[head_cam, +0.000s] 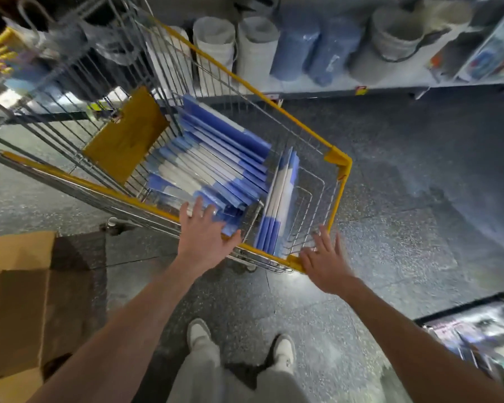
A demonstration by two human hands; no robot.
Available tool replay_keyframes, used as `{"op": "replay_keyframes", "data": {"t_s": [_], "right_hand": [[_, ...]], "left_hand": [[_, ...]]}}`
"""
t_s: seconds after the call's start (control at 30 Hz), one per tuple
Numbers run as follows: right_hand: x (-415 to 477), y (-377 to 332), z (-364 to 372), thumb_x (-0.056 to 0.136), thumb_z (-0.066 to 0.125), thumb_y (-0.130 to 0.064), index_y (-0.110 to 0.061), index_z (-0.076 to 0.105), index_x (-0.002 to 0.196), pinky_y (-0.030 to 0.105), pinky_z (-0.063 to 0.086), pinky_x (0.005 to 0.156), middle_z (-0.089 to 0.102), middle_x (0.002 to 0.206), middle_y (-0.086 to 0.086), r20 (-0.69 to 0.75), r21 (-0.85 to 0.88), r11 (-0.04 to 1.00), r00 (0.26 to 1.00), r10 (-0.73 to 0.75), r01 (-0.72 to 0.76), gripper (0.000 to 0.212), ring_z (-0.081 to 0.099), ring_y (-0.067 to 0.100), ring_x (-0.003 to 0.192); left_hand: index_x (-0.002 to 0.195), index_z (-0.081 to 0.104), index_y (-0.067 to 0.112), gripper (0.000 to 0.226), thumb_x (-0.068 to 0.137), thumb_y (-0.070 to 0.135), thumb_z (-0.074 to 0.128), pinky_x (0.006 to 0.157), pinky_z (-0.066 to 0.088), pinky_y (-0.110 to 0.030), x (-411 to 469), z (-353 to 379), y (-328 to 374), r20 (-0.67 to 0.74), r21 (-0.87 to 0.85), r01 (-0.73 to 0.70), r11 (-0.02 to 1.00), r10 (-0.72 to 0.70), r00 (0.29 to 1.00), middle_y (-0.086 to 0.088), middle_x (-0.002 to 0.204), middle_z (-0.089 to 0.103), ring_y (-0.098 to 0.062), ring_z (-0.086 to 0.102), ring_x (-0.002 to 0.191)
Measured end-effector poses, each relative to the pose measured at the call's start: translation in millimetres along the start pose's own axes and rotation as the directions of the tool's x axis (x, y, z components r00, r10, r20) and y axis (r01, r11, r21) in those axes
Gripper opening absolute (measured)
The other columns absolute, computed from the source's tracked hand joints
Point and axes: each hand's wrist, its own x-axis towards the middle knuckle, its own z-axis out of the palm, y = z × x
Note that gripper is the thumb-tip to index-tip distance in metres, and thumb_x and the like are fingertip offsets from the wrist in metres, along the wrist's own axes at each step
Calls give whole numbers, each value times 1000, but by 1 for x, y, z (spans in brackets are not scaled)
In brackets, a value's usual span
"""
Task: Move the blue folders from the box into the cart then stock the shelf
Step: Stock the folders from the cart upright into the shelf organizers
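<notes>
- A wire shopping cart (336,196) with a yellow rim stood on a speckled floor
- Blue folders (216,167) lay fanned across the cart's basket, and a few more folders (280,205) stood upright near its right side
- The left hand (204,237) reached over the cart's near rim with fingers spread, gripping nothing, fingertips at the nearest folders
- The right hand (325,264) hovered at the cart's near right corner, fingers straight and spread, empty
- A cardboard box (21,309) sat on the floor to the left
- A shelf (390,82) behind the cart held blue rolls (314,45)

No writing here is sharp enough to read.
</notes>
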Motion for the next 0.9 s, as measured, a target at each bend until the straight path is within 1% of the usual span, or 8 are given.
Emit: {"op": "replay_keyframes", "data": {"t_s": [0.23,0.33,0.47,0.6,0.67,0.73,0.8,0.9], "right_hand": [[-95,20,67,96,2,-33,-12,67,116,71,0,115,54,132,33,-33,-1,999,998,47,-47,72,25,56,142],[-135,22,78,95,13,-27,-8,74,96,60,1,118,66,110,32,-74,19,998,995,65,-64,63,49,54,125],[-174,27,123,96,27,-25,-4,75,92,59,17,116,69,102,29,-80,193,981,996,46,-30,52,58,49,114],[-222,46,143,89,21,-42,-8,76,106,54,15,115,71,111,21,-26,326,943,998,-59,65,67,62,40,117],[-241,62,154,83,6,-52,-7,56,138,51,4,120,57,137,18,-57,383,910,987,-150,160,87,45,37,134],[-261,80,162,84,10,-56,-7,49,144,49,17,120,55,140,16,-64,447,865,973,-222,227,87,45,36,133],[-278,104,173,88,22,-50,-3,57,135,52,36,113,60,133,20,-164,453,865,974,-158,216,76,52,40,126],[-299,151,182,87,13,-57,-7,42,148,52,17,122,33,156,23,-124,410,908,992,-37,85,84,22,41,148]], "left_hand": [[108,77,21,72,86,69,29,121,2,-59,-43,21,78,-95,-29,-63,998,60,994,-13,152,46,-36,22,150],[151,42,14,82,88,67,36,118,-23,-50,-65,29,113,-140,-84,79,993,-90,986,-19,167,-2,-38,-18,152],[160,-5,8,86,100,41,46,121,-11,-51,-116,42,196,-75,-346,366,864,-414,907,-19,162,-29,-39,-25,150],[157,-19,8,79,107,25,39,121,20,-52,-161,52,291,182,-741,538,403,-650,738,-29,164,-1,-45,19,149],[159,-12,6,70,109,19,36,95,45,-41,-181,57,322,347,-786,581,211,-628,697,-26,145,46,-33,61,98],[159,10,4,57,109,16,34,76,42,-33,-197,68,336,358,-811,559,176,-606,710,-18,129,58,-24,56,81],[157,16,6,54,109,25,33,86,46,-38,-211,81,346,369,-827,541,154,-579,728,-18,135,57,-32,62,101],[159,11,19,65,105,50,31,103,47,-47,-232,113,352,354,-854,493,168,-507,786,-6,141,54,-33,64,116]]}}
